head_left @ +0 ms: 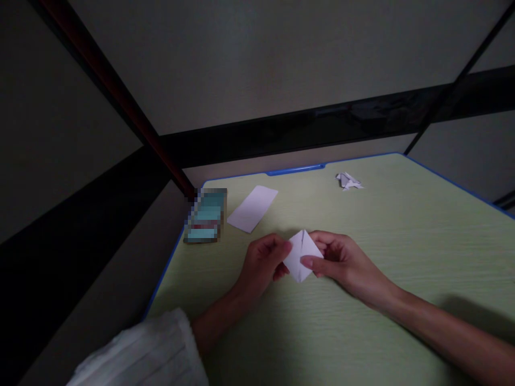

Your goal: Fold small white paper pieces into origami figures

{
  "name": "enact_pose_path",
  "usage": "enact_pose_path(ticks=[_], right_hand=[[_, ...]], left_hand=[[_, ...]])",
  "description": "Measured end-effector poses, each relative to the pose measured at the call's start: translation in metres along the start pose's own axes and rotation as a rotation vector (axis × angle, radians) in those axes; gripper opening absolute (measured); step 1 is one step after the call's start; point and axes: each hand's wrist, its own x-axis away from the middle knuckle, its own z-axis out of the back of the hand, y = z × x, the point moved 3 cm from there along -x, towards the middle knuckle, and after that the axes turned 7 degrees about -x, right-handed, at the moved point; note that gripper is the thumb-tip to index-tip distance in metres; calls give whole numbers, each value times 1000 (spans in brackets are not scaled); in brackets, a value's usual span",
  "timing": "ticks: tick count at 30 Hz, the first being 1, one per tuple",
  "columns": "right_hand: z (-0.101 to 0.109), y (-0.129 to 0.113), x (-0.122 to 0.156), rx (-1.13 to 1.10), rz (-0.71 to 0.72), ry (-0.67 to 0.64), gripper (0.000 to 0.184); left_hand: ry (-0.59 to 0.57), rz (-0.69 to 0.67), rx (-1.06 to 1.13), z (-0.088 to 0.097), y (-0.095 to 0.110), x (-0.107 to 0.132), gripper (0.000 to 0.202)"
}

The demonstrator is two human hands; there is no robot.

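Observation:
A small folded piece of white paper [301, 255], diamond-shaped with a crease down its middle, is held just above a pale green table [402, 252]. My left hand [263, 261] pinches its left corner with curled fingers. My right hand [341, 260] grips its right side, thumb pressed on top. A white sleeve covers my left forearm near the bottom edge.
A flat white sheet [252, 208] lies on the table beyond my hands. A blurred teal packet [205, 215] sits at the table's left corner. A small folded paper figure [348, 181] rests near the far blue-trimmed edge. Dark beams and walls stand behind.

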Motion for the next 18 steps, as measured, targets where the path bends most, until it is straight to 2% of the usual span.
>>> enact_pose_path(ticks=[4, 7, 9, 12, 16, 18], right_hand=[[4, -1, 0, -34, 74, 84, 27], [7, -5, 2, -15, 184, 136, 23], [7, -6, 3, 28, 212, 108, 15], [3, -5, 5, 81, 179, 27, 11], [-2, -3, 6, 104, 189, 9, 11], [-3, -2, 7, 128, 229, 10, 23]], left_hand=[[-4, -15, -69, 2, 1, -1, 30], [-68, -8, -102, 0, -1, -1, 29], [-130, -5, -125, -3, -3, 0, 27], [-186, -9, -127, -5, -5, 2, 20], [-152, -5, -112, -4, -4, 3, 16], [-92, -8, -96, -2, -1, 3, 17]])
